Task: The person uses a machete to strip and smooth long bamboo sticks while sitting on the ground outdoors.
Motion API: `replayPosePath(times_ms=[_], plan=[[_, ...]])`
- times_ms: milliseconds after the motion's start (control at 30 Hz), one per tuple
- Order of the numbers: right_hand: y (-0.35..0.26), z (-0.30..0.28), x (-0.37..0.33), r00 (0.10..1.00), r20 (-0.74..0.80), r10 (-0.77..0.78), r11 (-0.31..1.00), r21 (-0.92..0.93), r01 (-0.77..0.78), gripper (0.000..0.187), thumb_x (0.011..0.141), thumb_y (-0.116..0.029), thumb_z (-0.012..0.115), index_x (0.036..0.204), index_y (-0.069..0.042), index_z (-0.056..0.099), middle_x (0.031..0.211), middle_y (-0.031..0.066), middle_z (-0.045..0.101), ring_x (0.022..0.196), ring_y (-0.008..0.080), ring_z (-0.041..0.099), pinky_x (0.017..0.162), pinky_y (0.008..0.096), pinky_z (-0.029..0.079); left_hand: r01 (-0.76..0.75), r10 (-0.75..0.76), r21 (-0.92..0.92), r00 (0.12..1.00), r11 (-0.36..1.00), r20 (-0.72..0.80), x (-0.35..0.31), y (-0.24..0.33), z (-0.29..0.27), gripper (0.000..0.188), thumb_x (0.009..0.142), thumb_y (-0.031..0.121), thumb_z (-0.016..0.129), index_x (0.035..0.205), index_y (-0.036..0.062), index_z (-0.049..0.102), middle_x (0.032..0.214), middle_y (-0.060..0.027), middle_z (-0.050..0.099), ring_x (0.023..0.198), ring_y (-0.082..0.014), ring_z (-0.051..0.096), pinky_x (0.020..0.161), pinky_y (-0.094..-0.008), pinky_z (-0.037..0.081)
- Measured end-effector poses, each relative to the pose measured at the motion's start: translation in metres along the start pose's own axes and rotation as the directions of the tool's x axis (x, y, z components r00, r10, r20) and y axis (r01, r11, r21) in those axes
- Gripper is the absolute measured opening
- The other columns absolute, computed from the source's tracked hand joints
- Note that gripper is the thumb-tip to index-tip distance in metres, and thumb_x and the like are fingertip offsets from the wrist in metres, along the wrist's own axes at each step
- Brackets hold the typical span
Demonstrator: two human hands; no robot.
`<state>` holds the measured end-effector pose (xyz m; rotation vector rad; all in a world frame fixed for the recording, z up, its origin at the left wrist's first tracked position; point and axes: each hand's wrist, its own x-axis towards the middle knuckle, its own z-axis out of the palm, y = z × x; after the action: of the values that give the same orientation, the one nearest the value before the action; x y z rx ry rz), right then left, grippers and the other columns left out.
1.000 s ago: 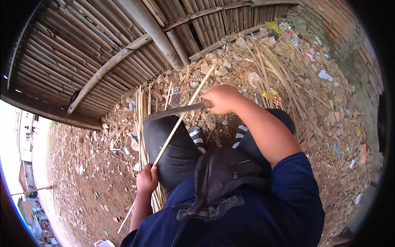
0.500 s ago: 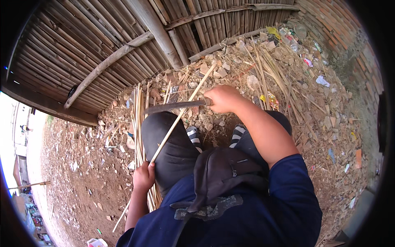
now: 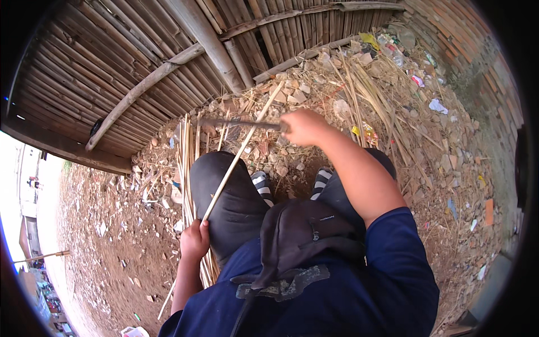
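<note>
My left hand [image 3: 195, 240] is closed round the lower end of a long pale bamboo strip [image 3: 239, 154]. The strip slants up and to the right across my left thigh, its far tip over the rubble. My right hand [image 3: 304, 127] grips the handle of a long dark machete [image 3: 241, 123]. Its blade points left, somewhat blurred, and crosses the upper part of the strip; I cannot tell whether they touch. A bundle of similar bamboo strips [image 3: 186, 168] lies along the outside of my left leg, partly hidden by my left hand and forearm.
A slatted bamboo wall [image 3: 140, 62] with poles stands ahead and to the left, and a brick wall [image 3: 477, 62] on the right. More strips [image 3: 373, 95] lie on the rubble ahead right. Stones and litter, with a yellow wrapper [image 3: 366, 133], cover the ground round my striped footwear [image 3: 262, 187].
My right hand has moved the machete slightly up and away from me, so the blade crosses the strip farther along. My left hand keeps its hold, barely shifted.
</note>
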<state>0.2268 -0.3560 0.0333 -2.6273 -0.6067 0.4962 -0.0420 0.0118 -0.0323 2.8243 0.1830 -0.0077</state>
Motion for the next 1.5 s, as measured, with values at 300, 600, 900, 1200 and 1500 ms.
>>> replayPosePath(times_ms=[300,600,900,1200,1500], plan=[[0.081,0.0,0.032,0.94,-0.273,0.207,0.962,0.233,-0.144,0.035,0.088,-0.024,0.071,0.117,-0.006,0.067,0.103,0.0167,0.071,0.092,0.0268,0.068,0.083,0.042,0.054,-0.042,0.038,-0.045,0.996,0.998,-0.08,0.005,-0.007,0.008,0.04,0.104,0.035,0.048,0.078,0.0042,0.053,0.065,-0.0245,0.06,0.065,-0.0489,0.061,0.058,-0.057,0.046],[0.002,-0.007,-0.001,1.0,-0.026,0.008,1.0,0.02,-0.008,0.017,0.09,-0.021,0.065,0.102,-0.009,0.067,0.09,0.0085,0.07,0.082,0.0235,0.069,0.075,0.0434,0.056,-0.008,0.008,-0.046,1.0,0.999,-0.01,0.003,-0.002,0.005,0.043,0.105,0.036,0.044,0.079,0.0032,0.055,0.068,-0.0263,0.062,0.067,-0.0496,0.062,0.061,-0.0571,0.047],[0.046,0.008,0.029,0.99,-0.131,0.045,0.996,0.085,-0.034,0.021,0.082,-0.023,0.07,0.096,-0.007,0.069,0.092,0.0167,0.071,0.089,0.035,0.069,0.079,0.0454,0.054,0.018,-0.006,-0.163,0.997,0.986,0.078,0.01,-0.002,-0.01,0.045,0.107,0.032,0.042,0.08,0.0001,0.059,0.071,-0.0268,0.061,0.071,-0.0496,0.06,0.064,-0.0539,0.046],[-0.009,0.001,-0.005,0.998,-0.064,-0.016,0.999,-0.033,0.014,0.021,0.083,-0.016,0.066,0.102,-0.009,0.07,0.095,0.014,0.071,0.091,0.0313,0.071,0.08,0.0461,0.056,0.053,-0.03,-0.184,0.991,0.981,0.128,0.008,0.002,-0.019,0.048,0.107,0.035,0.041,0.082,-0.0013,0.061,0.074,-0.0271,0.063,0.075,-0.0492,0.062,0.068,-0.0532,0.047],[0.068,0.015,0.04,0.96,-0.14,0.241,0.942,0.271,-0.197,0.031,0.087,-0.023,0.066,0.11,-0.002,0.067,0.104,0.0187,0.071,0.097,0.0316,0.069,0.086,0.042,0.054,0.204,-0.141,-0.227,0.954,0.952,0.266,0.024,-0.019,-0.014,0.059,0.102,0.052,0.05,0.081,-0.0023,0.062,0.07,-0.0226,0.061,0.068,-0.0368,0.06,0.068,-0.0453,0.047]])
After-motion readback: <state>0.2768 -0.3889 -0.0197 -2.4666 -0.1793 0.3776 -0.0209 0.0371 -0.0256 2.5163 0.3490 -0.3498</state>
